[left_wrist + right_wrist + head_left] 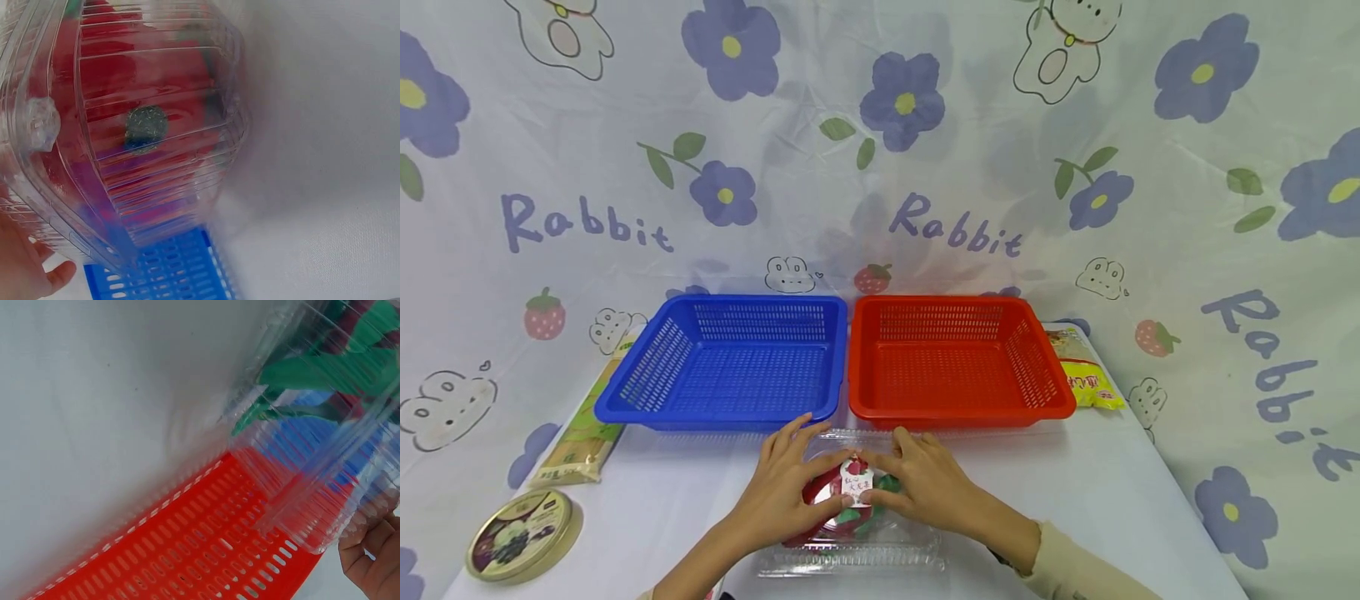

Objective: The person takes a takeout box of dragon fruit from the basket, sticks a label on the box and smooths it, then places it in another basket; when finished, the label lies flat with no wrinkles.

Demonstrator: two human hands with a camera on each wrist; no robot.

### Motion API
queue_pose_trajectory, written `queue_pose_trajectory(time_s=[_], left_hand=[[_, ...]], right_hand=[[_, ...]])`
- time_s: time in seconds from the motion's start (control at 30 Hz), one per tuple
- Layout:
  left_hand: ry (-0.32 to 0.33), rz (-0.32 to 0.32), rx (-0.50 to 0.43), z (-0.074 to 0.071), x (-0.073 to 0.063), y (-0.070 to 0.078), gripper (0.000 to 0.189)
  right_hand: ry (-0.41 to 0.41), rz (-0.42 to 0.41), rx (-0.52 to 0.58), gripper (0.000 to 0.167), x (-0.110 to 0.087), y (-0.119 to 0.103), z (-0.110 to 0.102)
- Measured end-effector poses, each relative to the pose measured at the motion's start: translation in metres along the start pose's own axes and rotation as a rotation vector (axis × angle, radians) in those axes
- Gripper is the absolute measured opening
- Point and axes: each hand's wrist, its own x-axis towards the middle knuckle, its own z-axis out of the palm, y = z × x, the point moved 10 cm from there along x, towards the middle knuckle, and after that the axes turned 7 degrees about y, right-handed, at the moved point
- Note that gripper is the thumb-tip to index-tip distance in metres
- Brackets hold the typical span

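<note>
On the white table sits a clear plastic clamshell box (910, 533), its lid down. Inside it lies a red dragon fruit (156, 81) with green scales, partly hidden by the hands in the head view. A small white label (857, 483) with red writing is on the lid. My left hand (778, 496) rests on the box from the left, thumb and index finger stretched to the label. From the right, my right hand (936, 483) does likewise, its thumb and index finger at the label's other edge.
Behind the box stand a blue basket (722, 417) and a red basket (962, 412), side by side. A long yellow-green packet (576, 442) and a round gold tin (523, 535) lie at the left. A yellow packet (1090, 383) is beside the red basket.
</note>
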Motion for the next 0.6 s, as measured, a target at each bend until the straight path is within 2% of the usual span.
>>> queue_pose_trajectory(time_s=[0.33, 0.47, 0.6], left_hand=[[0.002, 0.003, -0.002, 0.001, -0.001, -0.001, 0.053], [0.017, -0.008, -0.016, -0.003, -0.002, -0.002, 0.056], [0.038, -0.059, -0.022, -0.015, -0.008, -0.009, 0.062]], right_hand=[[-0.041, -0.02, -0.006, 0.065, -0.003, -0.001, 0.0], [0.004, -0.018, 0.014, 0.067, -0.005, -0.002, -0.004], [0.079, 0.007, 0.04, 0.069, -0.013, 0.001, -0.012]])
